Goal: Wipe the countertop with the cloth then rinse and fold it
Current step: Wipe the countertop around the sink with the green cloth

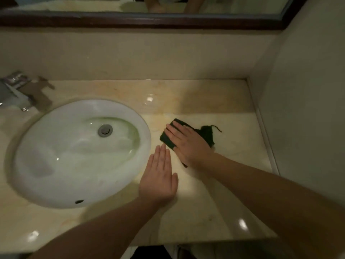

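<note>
A dark green cloth (206, 133) lies on the beige marble countertop (214, 98), just right of the sink. My right hand (188, 143) presses flat on the cloth with its fingers straight, covering the cloth's middle. The cloth's left edge and a loose right corner with a dangling thread stick out from under the hand. My left hand (160, 176) rests flat on the bare counter beside the sink rim, fingers together, holding nothing. It sits just below and left of the cloth.
An oval white sink (46, 165) with a metal drain (105, 130) fills the left half. A chrome faucet (13, 94) stands at the far left. A wall (308, 109) closes the right side, a backsplash and mirror frame (141, 21) the back.
</note>
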Tool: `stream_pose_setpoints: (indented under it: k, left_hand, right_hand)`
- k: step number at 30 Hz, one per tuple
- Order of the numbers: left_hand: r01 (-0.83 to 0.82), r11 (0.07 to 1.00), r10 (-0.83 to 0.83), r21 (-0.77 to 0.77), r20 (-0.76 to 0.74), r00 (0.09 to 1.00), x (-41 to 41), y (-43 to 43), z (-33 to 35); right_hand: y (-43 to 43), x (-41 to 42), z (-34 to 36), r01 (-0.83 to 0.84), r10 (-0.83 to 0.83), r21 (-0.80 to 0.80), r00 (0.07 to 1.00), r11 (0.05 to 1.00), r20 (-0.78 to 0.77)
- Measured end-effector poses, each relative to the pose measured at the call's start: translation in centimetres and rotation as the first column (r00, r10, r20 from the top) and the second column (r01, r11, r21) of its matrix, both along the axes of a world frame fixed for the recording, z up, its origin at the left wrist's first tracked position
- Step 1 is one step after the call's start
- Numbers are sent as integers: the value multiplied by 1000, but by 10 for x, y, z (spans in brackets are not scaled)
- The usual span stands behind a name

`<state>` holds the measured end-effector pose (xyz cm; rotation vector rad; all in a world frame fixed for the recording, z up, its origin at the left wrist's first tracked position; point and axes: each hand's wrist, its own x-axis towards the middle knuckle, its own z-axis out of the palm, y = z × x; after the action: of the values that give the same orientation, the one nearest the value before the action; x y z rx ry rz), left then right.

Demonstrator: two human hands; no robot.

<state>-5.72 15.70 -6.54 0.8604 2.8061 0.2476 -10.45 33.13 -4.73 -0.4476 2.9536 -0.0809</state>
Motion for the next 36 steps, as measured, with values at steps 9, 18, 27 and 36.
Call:
stream_pose_setpoints:
  k: [9, 18, 27, 36]
  left_hand:
    - [-39, 997, 38, 65, 11, 999, 2, 1, 1]
    - [-44, 998, 44, 37, 24, 999, 1, 1, -3]
    - [-35, 999, 35, 10, 14, 999, 3, 0, -1]
    - [-10, 1000, 10, 14, -7, 1000, 2, -1, 0]
  right_hand:
    - [25, 15, -6, -153, 153, 36, 988, 988, -1]
    - [-14, -104, -5, -55, 55, 1, 998, 998, -18]
    - [0, 22, -11, 186, -186, 7, 982, 982, -14]
    - [81, 30, -11, 709, -709, -39, 700, 704, -82]
